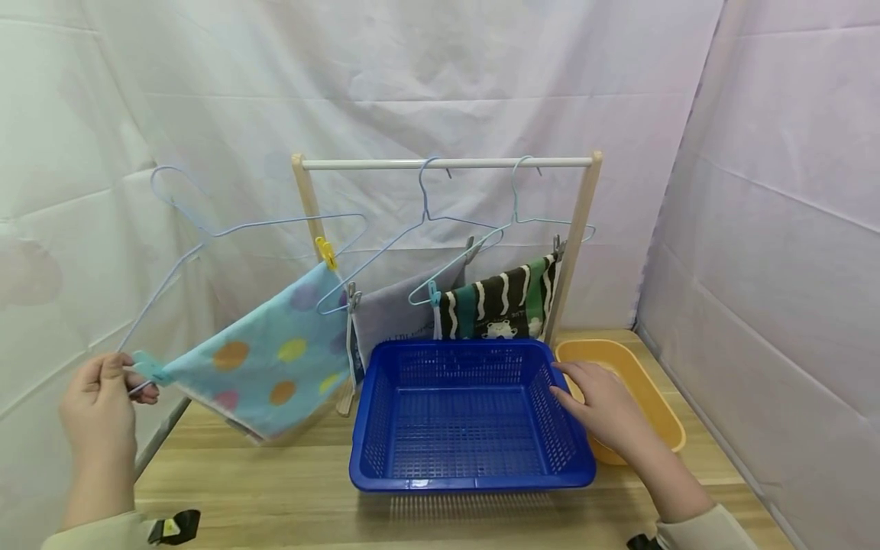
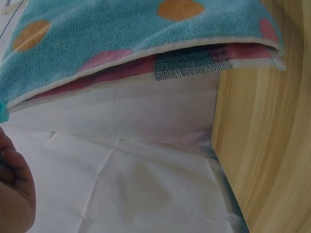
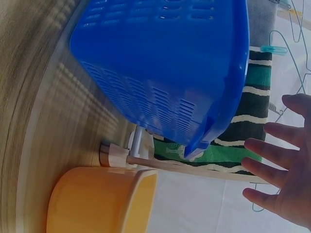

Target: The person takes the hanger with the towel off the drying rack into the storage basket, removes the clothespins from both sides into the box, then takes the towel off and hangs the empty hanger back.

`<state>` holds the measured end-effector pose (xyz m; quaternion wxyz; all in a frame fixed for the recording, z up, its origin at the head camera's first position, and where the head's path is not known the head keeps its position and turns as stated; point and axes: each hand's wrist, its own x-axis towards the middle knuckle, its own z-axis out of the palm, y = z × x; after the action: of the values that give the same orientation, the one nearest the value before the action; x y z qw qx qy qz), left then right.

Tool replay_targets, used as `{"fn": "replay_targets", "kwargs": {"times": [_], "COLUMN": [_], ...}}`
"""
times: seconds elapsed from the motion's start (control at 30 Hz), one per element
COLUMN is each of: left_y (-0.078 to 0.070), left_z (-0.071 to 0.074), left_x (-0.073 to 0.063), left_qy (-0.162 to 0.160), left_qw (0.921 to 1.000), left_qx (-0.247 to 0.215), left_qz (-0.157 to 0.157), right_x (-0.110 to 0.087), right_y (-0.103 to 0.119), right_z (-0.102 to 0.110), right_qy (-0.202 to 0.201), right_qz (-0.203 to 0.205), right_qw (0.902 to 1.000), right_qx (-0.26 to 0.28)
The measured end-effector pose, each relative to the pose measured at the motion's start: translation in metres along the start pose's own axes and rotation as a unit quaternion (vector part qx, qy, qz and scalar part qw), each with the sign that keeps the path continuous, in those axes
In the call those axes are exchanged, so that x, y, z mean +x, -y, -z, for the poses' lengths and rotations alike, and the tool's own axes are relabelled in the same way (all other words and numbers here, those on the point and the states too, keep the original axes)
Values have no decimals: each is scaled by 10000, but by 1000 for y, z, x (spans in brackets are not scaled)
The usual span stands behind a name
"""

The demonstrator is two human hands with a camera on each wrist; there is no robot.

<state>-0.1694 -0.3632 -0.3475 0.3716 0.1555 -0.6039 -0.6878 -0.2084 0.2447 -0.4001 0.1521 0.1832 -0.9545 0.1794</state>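
At the left of the head view, my left hand [image 1: 103,397] grips one corner of a light-blue wire clothes hanger [image 1: 275,222]. From that hanger a blue towel [image 1: 264,351] with coloured dots hangs tilted, fastened by a teal clip [image 1: 150,370] next to my fingers and a yellow clip [image 1: 326,252] at the far corner. The left wrist view shows the towel's folded lower edge above the tabletop. My right hand [image 1: 605,405] has its fingers extended at the right rim of a blue plastic basket [image 1: 474,483]; in the right wrist view they are spread and hold nothing.
Behind the basket stands a drying rack [image 1: 371,164], where two hangers carry a grey towel [image 1: 402,309] and a striped green towel [image 1: 491,302]. A yellow basin [image 1: 649,397] sits right of the basket on the wooden table [image 1: 289,496]. White cloth surrounds the table's back and sides.
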Motion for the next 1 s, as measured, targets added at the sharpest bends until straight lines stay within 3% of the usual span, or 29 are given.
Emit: {"fn": "replay_targets", "kwargs": {"times": [0.13,0.43,0.67,0.87,1.0], "left_y": [3,4,4,7,7], "left_z": [9,28,41,49,54], "left_x": [4,8,11,13,15], "left_qy": [-177,-428,-391,-325,-355], "left_qw": [9995,9959,9912,9906,9926], "left_qx": [-251,-743,-1178,-1175,-1027], "left_qz": [71,-300,-457,-625,-551], "right_x": [0,0,0,-1,-1], "right_y": [1,3,4,5,6], "right_z": [-3,-11,-14,-16,-18], "right_qy": [-38,-227,-244,-205,-176], "right_qz": [37,278,343,318,277], "right_qw": [10000,9993,9991,9992,9994], "right_qx": [32,129,81,85,87]}}
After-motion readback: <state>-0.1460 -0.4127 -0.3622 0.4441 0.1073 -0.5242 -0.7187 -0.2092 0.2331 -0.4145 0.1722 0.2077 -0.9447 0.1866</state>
